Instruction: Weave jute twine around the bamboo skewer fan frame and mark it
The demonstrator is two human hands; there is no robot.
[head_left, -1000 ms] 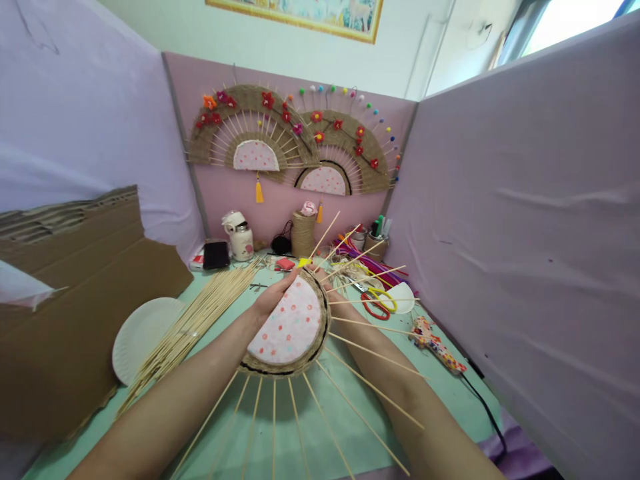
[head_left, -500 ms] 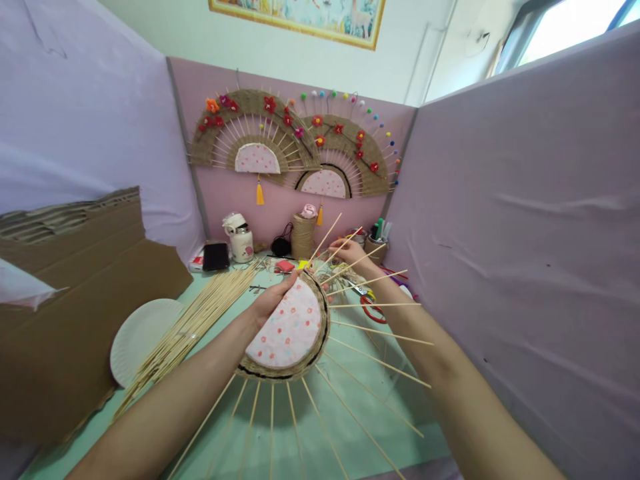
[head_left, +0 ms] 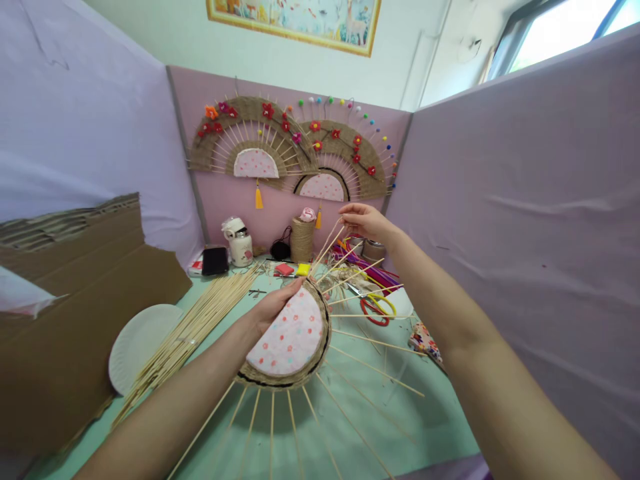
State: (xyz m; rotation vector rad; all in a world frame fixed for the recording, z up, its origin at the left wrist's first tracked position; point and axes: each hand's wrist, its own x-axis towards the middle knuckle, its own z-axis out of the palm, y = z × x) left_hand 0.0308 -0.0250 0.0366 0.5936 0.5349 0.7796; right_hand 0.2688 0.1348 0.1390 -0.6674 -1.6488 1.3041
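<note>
My left hand (head_left: 273,305) grips the far edge of a half-made fan (head_left: 290,340): a pink dotted half-disc rimmed with jute twine, with thin bamboo sticks (head_left: 373,343) radiating from it. It is held tilted above the green table (head_left: 345,427). My right hand (head_left: 361,220) is raised beyond the fan, near the tips of the far sticks, fingers pinched together. A thin strand of twine seems to run from the pinch down to the fan; it is too fine to be sure.
A bundle of bamboo sticks (head_left: 200,320) and a white paper plate (head_left: 137,343) lie left, beside cardboard (head_left: 75,313). At the back stand a twine spool (head_left: 302,239), a white jar (head_left: 240,245), a black box (head_left: 215,260). Scissors (head_left: 376,308) lie right. Two finished fans (head_left: 285,147) hang on the wall.
My right hand came out from behind the fan and rose up and away to the far right. The left hand kept its grip on the fan, which shifted slightly.
</note>
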